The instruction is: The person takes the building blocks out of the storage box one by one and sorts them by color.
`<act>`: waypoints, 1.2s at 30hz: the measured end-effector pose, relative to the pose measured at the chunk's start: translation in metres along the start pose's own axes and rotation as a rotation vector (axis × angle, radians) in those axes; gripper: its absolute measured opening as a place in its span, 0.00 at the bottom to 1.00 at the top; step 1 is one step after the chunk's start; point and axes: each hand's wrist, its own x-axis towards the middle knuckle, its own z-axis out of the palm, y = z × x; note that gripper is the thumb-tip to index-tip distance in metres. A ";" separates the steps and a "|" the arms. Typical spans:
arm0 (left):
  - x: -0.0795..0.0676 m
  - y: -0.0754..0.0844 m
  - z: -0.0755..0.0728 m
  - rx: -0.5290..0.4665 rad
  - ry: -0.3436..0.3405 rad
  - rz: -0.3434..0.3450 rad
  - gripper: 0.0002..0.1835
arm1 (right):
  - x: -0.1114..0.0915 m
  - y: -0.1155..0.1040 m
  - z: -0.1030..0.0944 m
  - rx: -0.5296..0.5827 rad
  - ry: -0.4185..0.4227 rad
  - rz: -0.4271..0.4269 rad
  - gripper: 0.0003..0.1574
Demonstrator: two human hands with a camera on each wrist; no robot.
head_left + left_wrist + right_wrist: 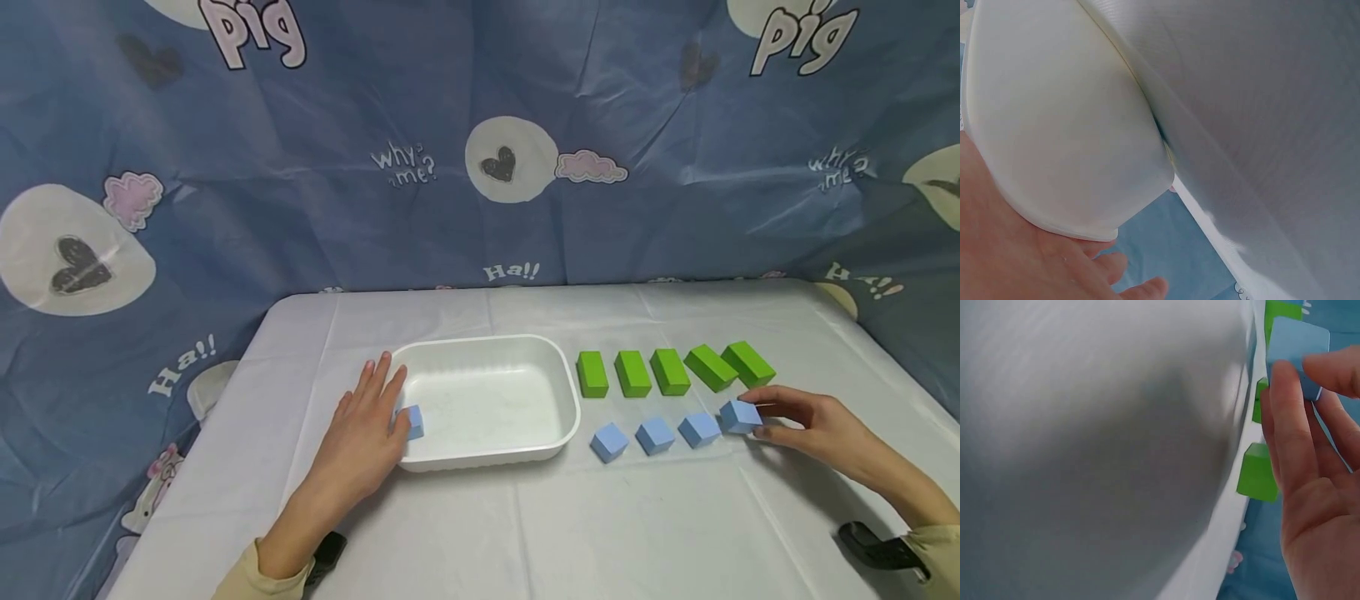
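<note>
My right hand (pixel 821 425) pinches a light blue cube (pixel 740 417) between thumb and fingertips at the right end of a row of blue cubes. The right wrist view also shows this cube (pixel 1297 347) between the fingers. On the left end of a white rectangular tray (pixel 487 458) rests my left hand (pixel 360 446), fingers straight and spread along the rim. Another blue cube (pixel 416 422) sits inside the tray beside the left thumb, partly hidden by it. From the left wrist, the tray's outer side (pixel 1066 125) appears against the palm.
Several green rectangular blocks (pixel 632 373) form a row right of the tray. Nearer the front are three blue cubes (pixel 655 436). A white cloth (pixel 585 533) covers the table, and a blue printed curtain (pixel 420 225) hangs behind.
</note>
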 end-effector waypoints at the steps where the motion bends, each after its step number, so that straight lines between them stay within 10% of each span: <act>1: 0.000 0.000 0.000 -0.001 0.000 -0.002 0.30 | 0.000 0.001 0.000 -0.004 -0.005 0.006 0.24; 24: 0.000 -0.001 0.002 0.000 0.004 -0.010 0.30 | -0.009 0.005 -0.007 -0.030 0.038 0.136 0.26; 36: -0.001 -0.001 0.001 0.000 -0.008 -0.008 0.31 | 0.005 -0.027 0.003 0.100 0.124 -0.034 0.21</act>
